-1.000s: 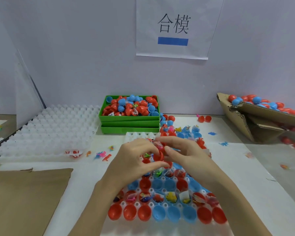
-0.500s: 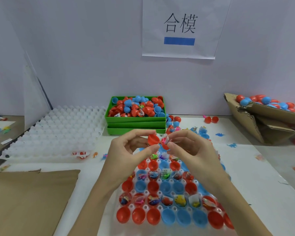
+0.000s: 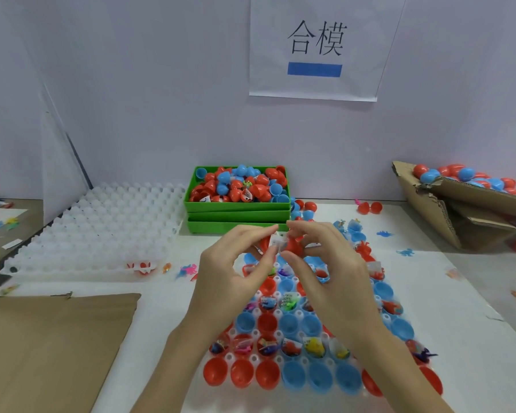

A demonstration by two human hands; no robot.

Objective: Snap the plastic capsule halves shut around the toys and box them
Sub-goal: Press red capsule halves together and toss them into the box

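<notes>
**Inspector:** Starting to the left of your left hand: a flat sheet of cardboard lies nearest you, and beyond it sits an empty white tray, presumably kept there for the next batch.

**Operator:** And the hands themselves?

**Inspector:** Your left hand pinches a red capsule half between thumb and forefinger. Your right hand pinches the other red half, and a small packet with the toy sits between the two. The halves are close but not yet snapped together. You hold them at the fingertips, I judge, so the rims can be lined up before pressing.

**Operator:** Where do the rest stand?

**Inspector:** Directly below both hands, the filled tray holds red and blue halves open side up, several already loaded with packets, so each can be lifted without fumbling. Beyond your hands, the green box holds loose halves for supply.

**Operator:** The packing box?

**Inspector:** To the right of your right hand, well apart, a cardboard box tilts toward you with closed capsules inside. Above it all, the wall sign reads "合模" over a blue bar. Print on the packets is too small to read.
</notes>
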